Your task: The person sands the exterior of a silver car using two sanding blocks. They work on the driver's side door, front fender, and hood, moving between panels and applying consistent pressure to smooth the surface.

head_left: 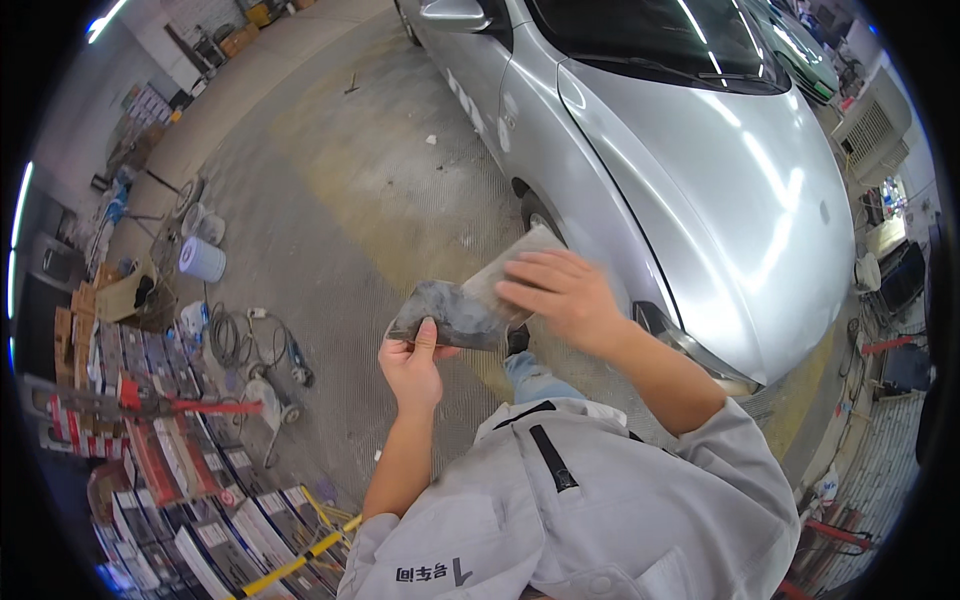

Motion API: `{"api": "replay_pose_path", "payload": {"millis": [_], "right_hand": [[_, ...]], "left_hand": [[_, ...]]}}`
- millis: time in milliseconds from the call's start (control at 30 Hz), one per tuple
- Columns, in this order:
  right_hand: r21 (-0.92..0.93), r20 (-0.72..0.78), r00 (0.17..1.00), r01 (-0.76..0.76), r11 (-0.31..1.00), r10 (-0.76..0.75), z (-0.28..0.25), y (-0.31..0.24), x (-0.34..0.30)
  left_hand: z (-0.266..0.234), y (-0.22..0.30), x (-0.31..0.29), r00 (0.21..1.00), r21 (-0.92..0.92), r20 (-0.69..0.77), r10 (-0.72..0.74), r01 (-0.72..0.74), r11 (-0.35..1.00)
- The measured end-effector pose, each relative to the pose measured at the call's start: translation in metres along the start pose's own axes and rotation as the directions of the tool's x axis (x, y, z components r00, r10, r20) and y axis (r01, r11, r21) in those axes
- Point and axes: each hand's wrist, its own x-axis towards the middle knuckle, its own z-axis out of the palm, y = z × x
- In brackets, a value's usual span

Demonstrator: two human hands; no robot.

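Observation:
My left hand [412, 370] grips the lower left end of a dark grey part with smudged, dusty patches [447, 311], its thumb on top. A flat, pale grey sheet or pad [505, 268] lies across the part's right end. My right hand [560, 295] has its fingers over that sheet, and the hand is a little blurred; its thumb is hidden. What the sheet is made of I cannot tell. Both hands are in front of my body, above the floor.
A silver car [690, 170] stands ahead and to the right, its front corner near my right arm. On the left are a white bucket [203, 258], a coiled cable [232, 340], a red-armed stand [215, 407] and stacked boxes [215, 540].

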Motion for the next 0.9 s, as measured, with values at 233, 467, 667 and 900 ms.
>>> {"api": "replay_pose_path", "payload": {"millis": [233, 467, 667, 900], "right_hand": [[0.157, 0.078, 0.994, 0.069, 0.985, -0.082, 0.058, 0.085, 0.089], [0.452, 0.357, 0.573, -0.797, 0.401, 0.738, 0.103, 0.197, 0.104], [0.982, 0.171, -0.089, -0.066, -0.177, 0.981, 0.143, 0.246, 0.027], [0.812, -0.321, -0.522, -0.581, -0.054, 0.790, 0.150, 0.247, 0.009]], "left_hand": [[0.022, 0.006, 0.128, 0.957, 0.371, 0.082, 0.279, -0.289, 0.883], [0.032, 0.000, 0.287, 0.887, 0.435, 0.023, 0.461, -0.424, 0.794], [0.036, -0.060, 0.378, 0.992, 0.085, 0.094, -0.083, 0.075, 0.994], [0.068, -0.119, 0.512, 0.824, 0.179, 0.374, -0.426, 0.387, 0.905]]}}
